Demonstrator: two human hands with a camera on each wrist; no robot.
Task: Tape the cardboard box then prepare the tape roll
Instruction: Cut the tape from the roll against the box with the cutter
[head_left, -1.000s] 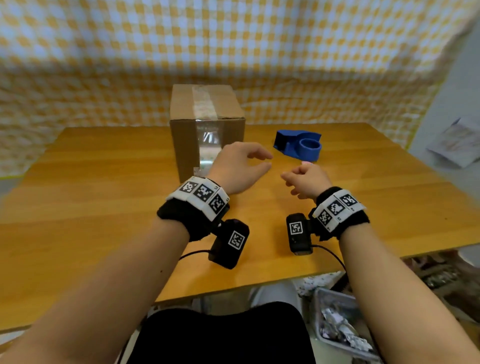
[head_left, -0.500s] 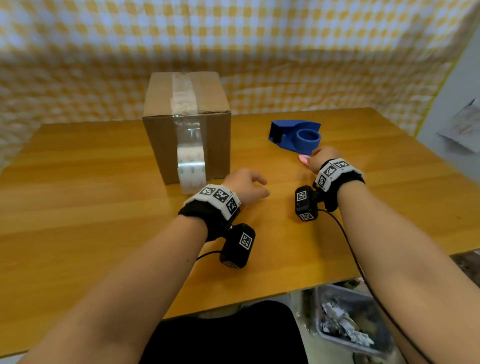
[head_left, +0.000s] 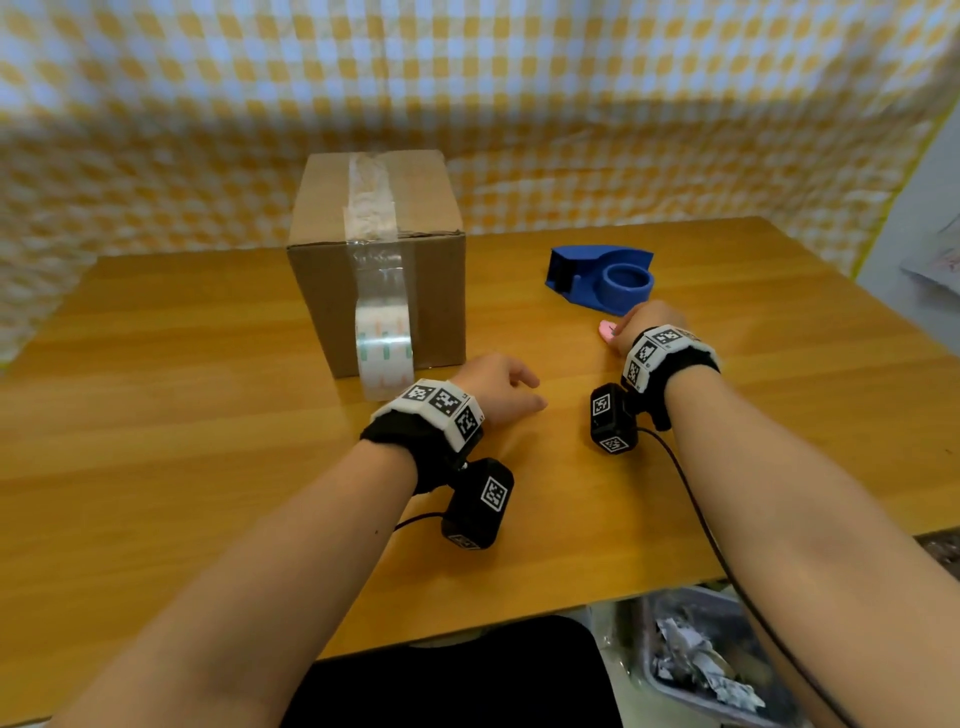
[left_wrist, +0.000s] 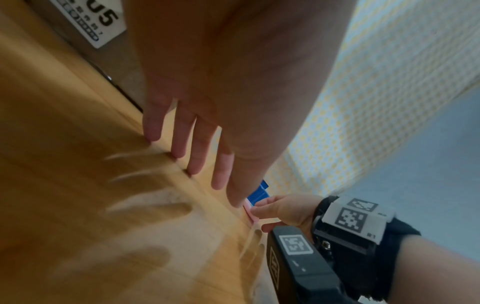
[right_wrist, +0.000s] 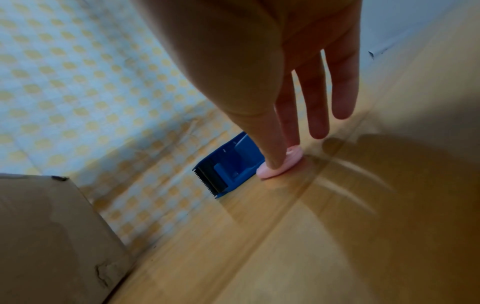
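Cardboard box (head_left: 436, 301) on table (head_left: 182, 389), back left of centre. Tape roll (head_left: 384, 353) low against its front face. Dispenser (head_left: 602, 275) right of box, apart. Small flat piece (head_left: 607, 330) just before dispenser, at right hand (head_left: 649, 322) fingertips. Left hand (head_left: 493, 387) before box, right of roll.

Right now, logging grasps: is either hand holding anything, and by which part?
The right hand pinches the small pink oval piece by its edge; the left hand holds nothing.

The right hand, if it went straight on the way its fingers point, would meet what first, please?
The right hand pinches a small pink piece on the table; going on, it would next meet the blue tape dispenser just behind, though the gap is hard to judge.
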